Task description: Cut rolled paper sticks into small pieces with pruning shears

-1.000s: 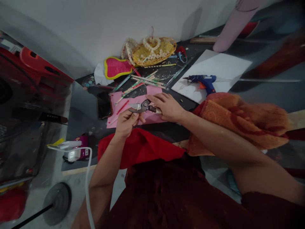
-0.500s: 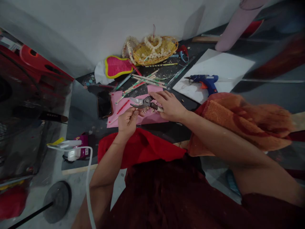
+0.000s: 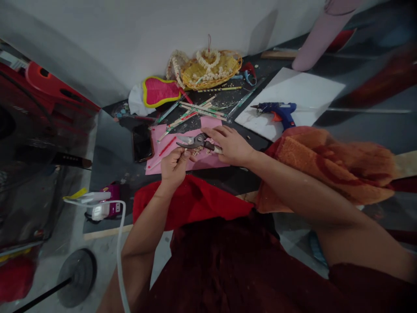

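Pruning shears (image 3: 200, 140) are held in the right hand (image 3: 235, 147) above a pink sheet (image 3: 208, 163) on a dark tabletop (image 3: 109, 152). The handles are enclosed by a narrow grip, the fingers wrapped over them, while the pivot and the blades are left exposed beyond the fingertips. The blades are pointed toward the person's left side and are seen slightly parted, just beside the left hand (image 3: 174, 166). There, thumb and forefinger are pressed together in a tight pinch; whether anything is held between them cannot be told.

Small pale pieces (image 3: 197, 151) are scattered on the pink sheet below the shears, and a red stick (image 3: 167, 146) is laid near its left side, close to a phone (image 3: 142, 143). Beyond the sheet, printed sticks (image 3: 202, 111) are piled crosswise in front of a woven basket (image 3: 186, 78), in which more pale pieces are heaped. To the right, a blue glue gun (image 3: 284, 112) is rested on a white board (image 3: 312, 84), near a bunched orange towel (image 3: 312, 158).
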The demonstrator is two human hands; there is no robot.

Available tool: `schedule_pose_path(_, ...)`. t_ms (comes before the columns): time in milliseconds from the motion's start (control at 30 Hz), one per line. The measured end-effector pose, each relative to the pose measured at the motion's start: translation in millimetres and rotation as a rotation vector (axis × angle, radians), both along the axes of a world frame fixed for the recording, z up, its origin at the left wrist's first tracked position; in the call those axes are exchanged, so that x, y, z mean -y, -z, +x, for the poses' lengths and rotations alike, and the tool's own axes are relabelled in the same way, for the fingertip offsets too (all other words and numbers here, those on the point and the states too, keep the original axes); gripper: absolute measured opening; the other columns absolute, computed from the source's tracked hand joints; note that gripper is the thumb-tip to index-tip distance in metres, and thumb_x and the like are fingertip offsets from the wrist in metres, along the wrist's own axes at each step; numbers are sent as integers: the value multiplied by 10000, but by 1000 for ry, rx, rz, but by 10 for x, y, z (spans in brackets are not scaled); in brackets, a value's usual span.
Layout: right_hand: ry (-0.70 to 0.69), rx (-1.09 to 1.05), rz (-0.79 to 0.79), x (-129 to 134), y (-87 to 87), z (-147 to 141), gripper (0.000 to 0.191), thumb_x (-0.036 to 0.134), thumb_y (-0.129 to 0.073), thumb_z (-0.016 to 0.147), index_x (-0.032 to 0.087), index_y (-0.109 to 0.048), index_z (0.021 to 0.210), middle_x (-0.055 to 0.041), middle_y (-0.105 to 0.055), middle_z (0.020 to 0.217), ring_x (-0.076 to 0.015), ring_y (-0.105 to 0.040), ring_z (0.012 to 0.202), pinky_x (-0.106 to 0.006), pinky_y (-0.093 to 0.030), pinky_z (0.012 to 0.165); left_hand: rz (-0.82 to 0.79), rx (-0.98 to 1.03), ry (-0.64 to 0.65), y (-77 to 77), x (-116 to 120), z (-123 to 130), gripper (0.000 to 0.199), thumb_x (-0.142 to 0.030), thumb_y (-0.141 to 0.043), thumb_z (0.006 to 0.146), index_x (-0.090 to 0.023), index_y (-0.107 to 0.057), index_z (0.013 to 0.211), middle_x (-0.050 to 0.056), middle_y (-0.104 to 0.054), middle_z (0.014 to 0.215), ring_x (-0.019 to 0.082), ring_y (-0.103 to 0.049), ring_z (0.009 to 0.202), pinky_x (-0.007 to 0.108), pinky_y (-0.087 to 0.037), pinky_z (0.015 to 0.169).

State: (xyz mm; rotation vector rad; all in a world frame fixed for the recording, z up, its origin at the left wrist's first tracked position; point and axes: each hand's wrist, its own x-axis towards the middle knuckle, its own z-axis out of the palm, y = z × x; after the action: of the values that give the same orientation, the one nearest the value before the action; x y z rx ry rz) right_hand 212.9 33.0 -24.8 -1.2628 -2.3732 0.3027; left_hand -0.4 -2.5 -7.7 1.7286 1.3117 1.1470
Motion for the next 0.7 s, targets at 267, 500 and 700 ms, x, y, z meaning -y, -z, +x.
schedule_pose_path(267, -11, 38, 7, -3, -4, 27, 689, 382, -466, 865, 233, -197, 1482, -136, -451, 1358, -312, -442, 1172, -457, -389, 912, -219, 364, 133, 36, -13, 48, 374, -503, -586, 835, -141, -666, 797, 53, -672, 622, 39, -361, 382, 198, -256, 388)
schedule_pose_path(500, 21, 39, -8, 10, -9, 9, 680, 354, -453, 871, 219, -186, 1481, -144, -462, 1361, -321, -459, 1167, -465, -403, 896, -165, 471, 67, 1, -46, 36, 323, -459, -595, 850, -151, -643, 762, 17, -642, 578, 19, -334, 364, 175, -246, 370)
schedule_pose_path(700, 24, 6, -16, 21, -22, -2, 695, 313, -480, 853, 221, -195, 1480, -142, -467, 1360, -315, -464, 1179, -474, -409, 908, -168, 405, 71, 15, -40, 41, 331, -469, -586, 850, -154, -656, 778, 30, -653, 599, 35, -362, 380, 192, -258, 380)
